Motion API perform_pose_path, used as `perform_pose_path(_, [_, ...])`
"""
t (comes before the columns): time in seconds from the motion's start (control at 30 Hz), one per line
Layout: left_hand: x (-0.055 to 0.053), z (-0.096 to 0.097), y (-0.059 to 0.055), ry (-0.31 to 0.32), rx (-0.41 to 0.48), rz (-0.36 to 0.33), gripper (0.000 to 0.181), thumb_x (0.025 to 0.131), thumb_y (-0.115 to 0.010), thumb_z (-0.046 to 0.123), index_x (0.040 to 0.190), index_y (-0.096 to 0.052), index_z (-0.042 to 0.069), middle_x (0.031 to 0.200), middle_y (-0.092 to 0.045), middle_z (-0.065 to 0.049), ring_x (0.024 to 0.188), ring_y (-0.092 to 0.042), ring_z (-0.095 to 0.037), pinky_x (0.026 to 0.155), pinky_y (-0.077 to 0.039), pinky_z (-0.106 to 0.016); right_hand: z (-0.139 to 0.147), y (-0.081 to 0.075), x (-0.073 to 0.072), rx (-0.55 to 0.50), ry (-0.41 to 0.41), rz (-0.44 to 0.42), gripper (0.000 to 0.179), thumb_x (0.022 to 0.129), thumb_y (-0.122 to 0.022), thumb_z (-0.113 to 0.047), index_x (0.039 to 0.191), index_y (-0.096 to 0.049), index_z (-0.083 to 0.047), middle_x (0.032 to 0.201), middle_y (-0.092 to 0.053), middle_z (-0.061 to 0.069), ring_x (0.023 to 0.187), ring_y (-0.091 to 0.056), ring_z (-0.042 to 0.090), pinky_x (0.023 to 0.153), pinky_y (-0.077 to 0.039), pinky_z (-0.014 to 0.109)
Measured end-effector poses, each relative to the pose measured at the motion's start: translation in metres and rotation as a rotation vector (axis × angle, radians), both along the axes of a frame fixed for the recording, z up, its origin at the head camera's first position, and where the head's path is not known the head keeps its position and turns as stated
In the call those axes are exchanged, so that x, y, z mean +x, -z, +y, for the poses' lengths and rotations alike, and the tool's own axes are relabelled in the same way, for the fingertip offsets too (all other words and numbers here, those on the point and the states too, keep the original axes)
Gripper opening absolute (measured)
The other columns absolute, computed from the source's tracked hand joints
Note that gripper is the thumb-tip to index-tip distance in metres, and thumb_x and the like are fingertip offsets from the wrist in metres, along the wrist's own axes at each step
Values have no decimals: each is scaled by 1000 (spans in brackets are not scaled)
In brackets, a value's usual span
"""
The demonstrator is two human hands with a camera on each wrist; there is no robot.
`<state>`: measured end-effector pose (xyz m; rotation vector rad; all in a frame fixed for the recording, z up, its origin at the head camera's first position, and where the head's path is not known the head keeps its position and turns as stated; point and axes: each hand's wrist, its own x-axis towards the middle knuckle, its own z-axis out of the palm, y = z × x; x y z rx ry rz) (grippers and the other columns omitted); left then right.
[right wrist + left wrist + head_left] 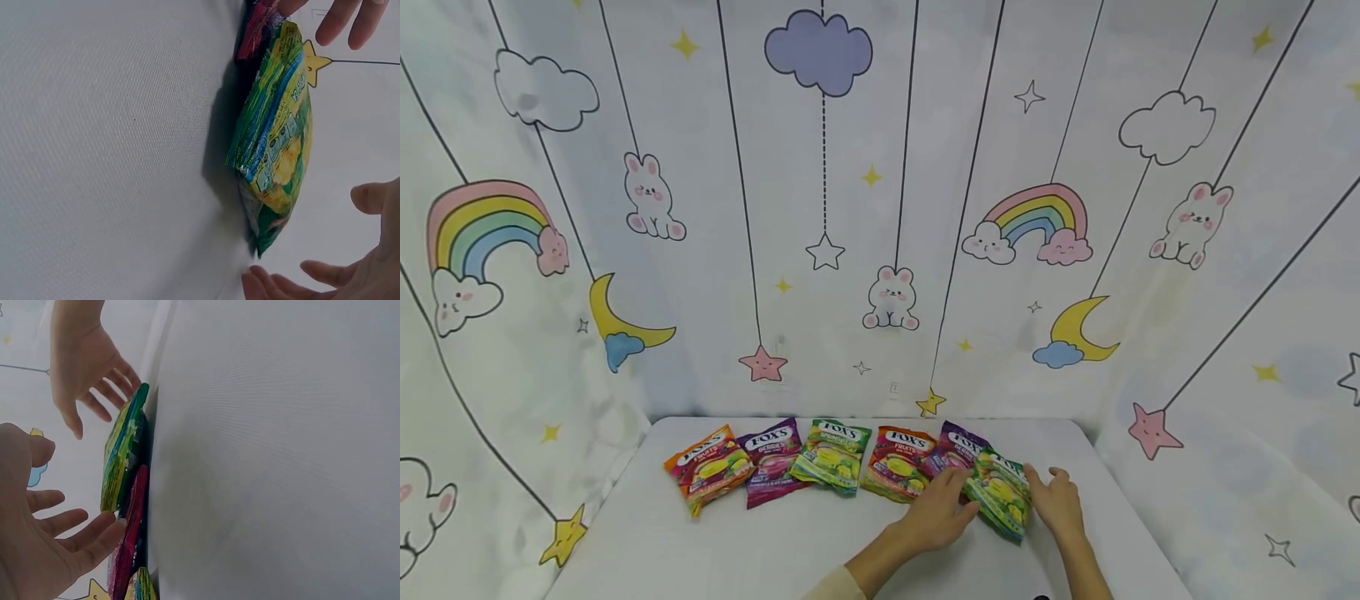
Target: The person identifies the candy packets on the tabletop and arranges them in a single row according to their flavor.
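Note:
A green Fox's candy bag (1000,493) lies tilted at the right end of a row, partly over a purple Berries bag (957,450). My left hand (936,510) is at the green bag's left side, its fingers loosely bent. In the left wrist view, those fingertips are at the edges of the green bag (125,450) and the purple-pink bag (130,540); contact is unclear. On the other side, my right hand (1058,500) has its fingers spread. The right wrist view shows this hand (356,269) apart from the green bag (281,137).
Leftward along the white table (737,550) lie a red-orange Fruits bag (898,462), a green bag (831,457), another purple Berries bag (772,461) and another Fruits bag (709,468). A patterned cloth wall (820,317) stands behind the table.

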<state>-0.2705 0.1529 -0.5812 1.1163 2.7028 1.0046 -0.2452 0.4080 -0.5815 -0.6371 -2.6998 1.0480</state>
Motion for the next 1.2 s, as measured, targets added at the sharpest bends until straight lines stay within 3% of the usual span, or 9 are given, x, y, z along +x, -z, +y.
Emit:
perform_pose_path(0.4, [-4,14,9,-78,91,-90,54,108,-53,41,152,-48,11,147,-52,-5,134,-55,-22,109,-47,-44,1,2,-8,28,8,-27,90,105,-47,-54,143,-32,26,128,-45,53,119,-49,66,94,-45,69])
perform_pose_path(0.53, [-7,15,14,-106,80,-108,54,107,-53,41,151,-48,10,143,-53,-5,131,-56,-21,109,-47,-42,4,2,-10,43,-4,-28,84,104,-52,-49,141,-36,25,126,-49,51,116,-53,64,92,-47,67])
perform_pose_path(0.83, [-10,19,21,-107,149,-180,51,106,-56,37,147,-52,6,137,-53,-8,123,-60,-25,104,-50,-45,12,9,-13,65,5,-19,70,103,-55,-40,134,-48,22,123,-57,46,112,-57,60,89,-49,64])
perform_pose_path(1.2, [-17,23,33,-177,235,-199,43,105,-60,30,138,-61,3,123,-59,-5,114,-59,-16,102,-51,-39,14,12,-15,66,12,1,53,99,-57,-30,123,-62,18,115,-66,36,106,-62,53,88,-50,61])
